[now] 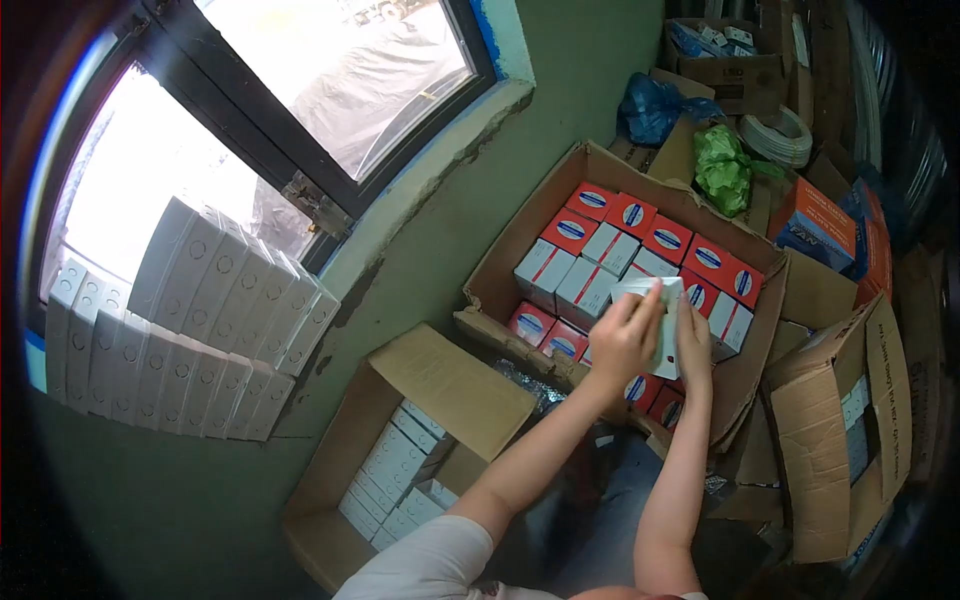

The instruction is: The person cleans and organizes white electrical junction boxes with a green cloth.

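"Where is the white box (664, 350)?"

"I see it a little past 3 o'clock in my view, held above the big carton (497, 275) of red-and-white boxes (632, 213)."

"Which way does it point?"

"Its long axis runs roughly from 12 to 6, the far end toward 12 and the near end toward the wearer."

"And the hands?"

"The right hand (694, 345) holds it along the 3 o'clock side. The left hand (622, 338) has its fingers bent over the 9 o'clock side; I can't tell whether they pinch it."

"What's around it?"

"From the box, I have a smaller carton (450, 385) with white boxes at 8 o'clock and a green bag (722, 170) near 1."
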{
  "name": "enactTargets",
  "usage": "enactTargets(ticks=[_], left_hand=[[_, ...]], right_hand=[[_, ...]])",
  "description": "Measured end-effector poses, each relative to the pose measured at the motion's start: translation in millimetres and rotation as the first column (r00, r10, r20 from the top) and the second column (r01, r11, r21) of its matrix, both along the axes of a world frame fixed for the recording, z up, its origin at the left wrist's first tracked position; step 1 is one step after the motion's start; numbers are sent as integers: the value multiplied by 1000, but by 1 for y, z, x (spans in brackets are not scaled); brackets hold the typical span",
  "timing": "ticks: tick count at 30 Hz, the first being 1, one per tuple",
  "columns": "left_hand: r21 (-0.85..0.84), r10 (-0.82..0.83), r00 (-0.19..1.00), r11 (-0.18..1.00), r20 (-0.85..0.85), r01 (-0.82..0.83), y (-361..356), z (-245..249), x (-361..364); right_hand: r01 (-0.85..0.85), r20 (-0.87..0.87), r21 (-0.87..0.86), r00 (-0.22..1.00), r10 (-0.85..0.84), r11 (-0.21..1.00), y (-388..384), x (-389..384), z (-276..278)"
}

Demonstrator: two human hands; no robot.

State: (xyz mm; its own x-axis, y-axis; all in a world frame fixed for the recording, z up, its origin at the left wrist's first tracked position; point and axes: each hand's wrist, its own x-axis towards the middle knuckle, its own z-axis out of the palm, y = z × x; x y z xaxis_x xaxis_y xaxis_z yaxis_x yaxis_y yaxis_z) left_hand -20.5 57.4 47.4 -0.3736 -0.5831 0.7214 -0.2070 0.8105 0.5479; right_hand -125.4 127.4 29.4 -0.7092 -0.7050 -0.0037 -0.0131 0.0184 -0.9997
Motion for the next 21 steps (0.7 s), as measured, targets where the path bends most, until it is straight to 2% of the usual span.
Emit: enactTargets(ticks=[2, 5, 8, 9, 13, 16, 17, 20, 21], left_hand=[[227, 78, 996, 970, 53, -88, -8, -3, 3], [314, 141, 990, 940, 2, -135, -25, -19, 3], [333, 148, 989, 932, 5, -141, -24, -23, 2], [365, 91, 996, 928, -22, -77, -18, -16, 1], [213, -64, 993, 973, -100, 84, 1, 0, -4], [209, -73, 995, 974, -71, 87, -14, -6, 2], [293, -44, 998, 954, -51, 57, -19, -7, 5], [369, 29, 999, 929, 23, -36, -26, -16, 6], [372, 37, 998, 928, -54, -14, -21, -13, 3]], right_hand=[[-81, -44, 90, 995, 85, 993, 2, 0, 3], [-84, -60, 77, 994, 89, 993, 4, 1, 8], [-59, -40, 50, 997, 61, 997, 3, 2, 11], [-49, -31, 39, 998, 51, 998, 3, 1, 11], [-38, -16, 61, 999, 39, 997, 7, -1, 7], [-25, 43, 39, 999, 23, 999, 13, -6, 10], [5, 40, 17, 999, -5, 1000, 15, -7, 12], [13, 33, -9, 999, -13, 1000, 21, -13, 9], [20, 38, -22, 999, -20, 1000, 22, -13, 11]])
